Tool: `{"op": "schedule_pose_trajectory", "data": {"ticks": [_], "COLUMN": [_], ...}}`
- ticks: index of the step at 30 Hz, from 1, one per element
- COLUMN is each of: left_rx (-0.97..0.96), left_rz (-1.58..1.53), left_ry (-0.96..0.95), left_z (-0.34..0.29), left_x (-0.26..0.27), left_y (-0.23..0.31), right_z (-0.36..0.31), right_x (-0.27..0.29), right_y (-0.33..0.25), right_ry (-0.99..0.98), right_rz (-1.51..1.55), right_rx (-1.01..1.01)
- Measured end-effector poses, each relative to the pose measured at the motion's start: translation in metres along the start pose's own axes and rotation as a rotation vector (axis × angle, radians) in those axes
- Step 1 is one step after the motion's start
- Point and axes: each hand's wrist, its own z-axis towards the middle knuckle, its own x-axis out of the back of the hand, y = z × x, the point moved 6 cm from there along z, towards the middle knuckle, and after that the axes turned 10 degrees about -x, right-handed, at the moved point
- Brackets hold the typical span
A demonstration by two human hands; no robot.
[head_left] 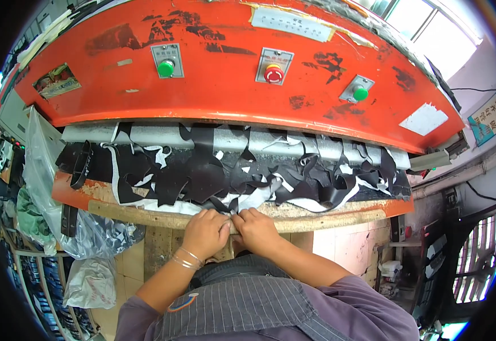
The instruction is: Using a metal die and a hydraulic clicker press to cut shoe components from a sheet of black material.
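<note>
Both my hands meet at the front edge of the press table. My left hand (205, 232) is closed, its fingertips pinching the near edge of a torn black sheet (202, 173) with a white underside. Right beside it, my right hand (255, 229) pinches the same edge, thumb against fingers. The sheet is a ragged remnant full of cut-out gaps, with strips curling up and white backing showing. It spreads across the table and runs back over a pale grey bar (270, 139) beneath the press. The fingertips partly hide the pinched edge.
A red press housing (214, 85) spans the far side, carrying green buttons (166, 69) and a red stop button (273, 73). A worn wooden strip (339, 220) edges the table. Clear plastic sheeting (46, 170) hangs left, above a white sack (90, 283) and metal rack (43, 284).
</note>
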Motion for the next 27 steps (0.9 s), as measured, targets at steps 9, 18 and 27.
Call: {"op": "schedule_pose_trajectory", "data": {"ticks": [9,18,27], "left_rx": [0.012,0.294,0.492], "left_rz": [-0.016,-0.676,-1.028], "left_ry": [0.014,-0.355,0.124], "left_z": [0.024,0.108,0.197], "left_x": [0.001,0.043,0.031], "left_y": [-0.004,-0.049,-0.154], "right_z": [0.025,0.235,0.288], "right_x": [0.010,0.094,0.077], "right_y": [0.018,0.106,0.131], "right_ry": [-0.061,0.098,-0.069], "right_rz": [-0.042,0.051,0.225], "right_rx": [-0.036,-0.541,-0.547]}}
